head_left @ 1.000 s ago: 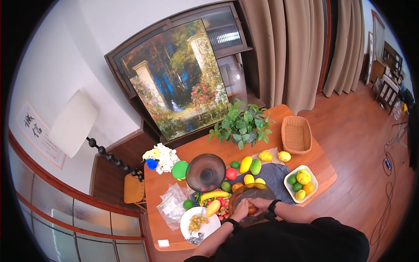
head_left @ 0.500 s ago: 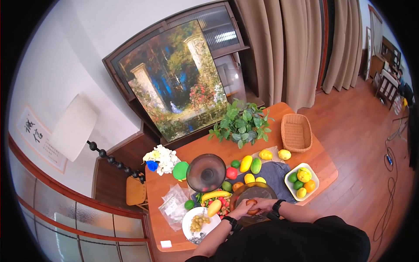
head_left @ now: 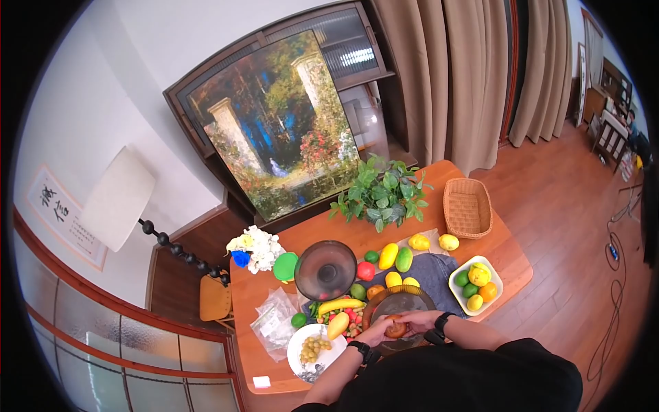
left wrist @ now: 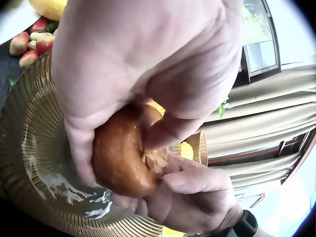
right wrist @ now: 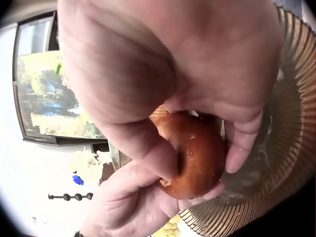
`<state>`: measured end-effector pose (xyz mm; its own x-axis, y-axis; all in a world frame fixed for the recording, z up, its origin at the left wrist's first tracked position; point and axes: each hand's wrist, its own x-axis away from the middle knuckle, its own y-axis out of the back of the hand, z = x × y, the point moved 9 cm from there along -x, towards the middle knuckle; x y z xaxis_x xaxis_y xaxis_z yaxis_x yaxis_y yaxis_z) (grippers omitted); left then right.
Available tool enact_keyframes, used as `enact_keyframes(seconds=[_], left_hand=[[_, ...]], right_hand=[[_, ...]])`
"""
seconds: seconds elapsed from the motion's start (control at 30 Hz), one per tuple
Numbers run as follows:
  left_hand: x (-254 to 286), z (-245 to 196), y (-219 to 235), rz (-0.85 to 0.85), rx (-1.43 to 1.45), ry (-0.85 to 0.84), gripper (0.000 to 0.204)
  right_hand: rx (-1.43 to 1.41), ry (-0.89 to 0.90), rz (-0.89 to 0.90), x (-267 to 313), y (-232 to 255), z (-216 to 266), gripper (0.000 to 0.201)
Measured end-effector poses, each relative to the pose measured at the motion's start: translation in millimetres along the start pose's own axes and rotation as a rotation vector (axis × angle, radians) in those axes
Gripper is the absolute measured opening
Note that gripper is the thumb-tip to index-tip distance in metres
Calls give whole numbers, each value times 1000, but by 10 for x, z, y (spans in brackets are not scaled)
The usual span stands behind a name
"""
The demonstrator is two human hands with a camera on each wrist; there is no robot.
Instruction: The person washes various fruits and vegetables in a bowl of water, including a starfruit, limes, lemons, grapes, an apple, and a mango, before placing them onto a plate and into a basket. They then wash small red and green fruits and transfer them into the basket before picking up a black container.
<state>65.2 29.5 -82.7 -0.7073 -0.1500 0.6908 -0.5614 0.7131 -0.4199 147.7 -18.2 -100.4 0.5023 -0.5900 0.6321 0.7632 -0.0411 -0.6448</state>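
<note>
Both hands hold a glossy orange-brown persimmon [left wrist: 121, 153] with a tan, papery crown. My left hand [head_left: 374, 334] grips it from the left, its thumb bent in at the crown in the left wrist view. From the other side my right hand [head_left: 417, 321] curls its fingers round the fruit, the thumb pressing its surface in the right wrist view. Below them is a ribbed amber glass bowl [head_left: 424, 296] holding water, with pale streaks of light or foam in it. Drops of water cling to the fruit and fingers.
Left of the bowl are a banana [head_left: 341, 306], a mango [head_left: 338, 325], strawberries and a white plate [head_left: 296, 355] with grapes. A dark glass bowl [head_left: 325, 270] stands behind. At the right are a fruit-filled square dish [head_left: 498, 292] and a wicker basket [head_left: 467, 208].
Both hands stay over the bowl and shift slightly on the persimmon, turning it. More of the fruit shows between them now than one second ago.
</note>
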Motion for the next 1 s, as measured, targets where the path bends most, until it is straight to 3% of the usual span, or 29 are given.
enact_keyframes(seconds=[0.1,0.23,0.3,0.33,0.4,0.43,0.5,0.53,0.6,0.73,0.8,0.83,0.9,0.93,1.0], left_hand=[[-56,51,66,-112,58,-15,56],[-195,188,141,-78,-119,-51,54],[-209,242,147,-20,-47,-71,51],[-207,257,175,-22,-46,-73,51],[-211,237,199,-16,-163,-139,51],[-262,296,251,-17,-159,-142,51],[-290,336,339,-95,-207,-121,53],[-270,306,301,-95,-204,-125,53],[-236,376,334,-199,-179,-23,51],[-294,385,393,-301,-207,-20,47],[-364,383,430,-340,-293,-76,41],[-394,381,454,-336,-290,-77,41],[-425,421,457,-290,-121,1,38],[-422,407,410,-287,-119,0,38],[-349,361,405,-412,-164,8,41]], right_hand=[[198,59,-78,-43,-4,71,56],[476,97,-96,-12,-63,119,50],[301,99,176,72,-189,75,52],[303,98,177,62,-150,54,52],[340,81,-169,6,230,60,42],[344,78,-169,-20,275,73,42],[1211,381,-729,154,507,578,33],[1216,380,-728,109,538,564,33],[1208,390,-941,187,636,569,35],[980,256,-894,82,665,561,32],[48,233,-434,-144,451,296,32],[50,231,-439,-89,321,336,32],[361,243,-119,6,-268,460,35],[363,241,-122,-10,-218,442,35],[820,423,-293,32,-137,636,43]])
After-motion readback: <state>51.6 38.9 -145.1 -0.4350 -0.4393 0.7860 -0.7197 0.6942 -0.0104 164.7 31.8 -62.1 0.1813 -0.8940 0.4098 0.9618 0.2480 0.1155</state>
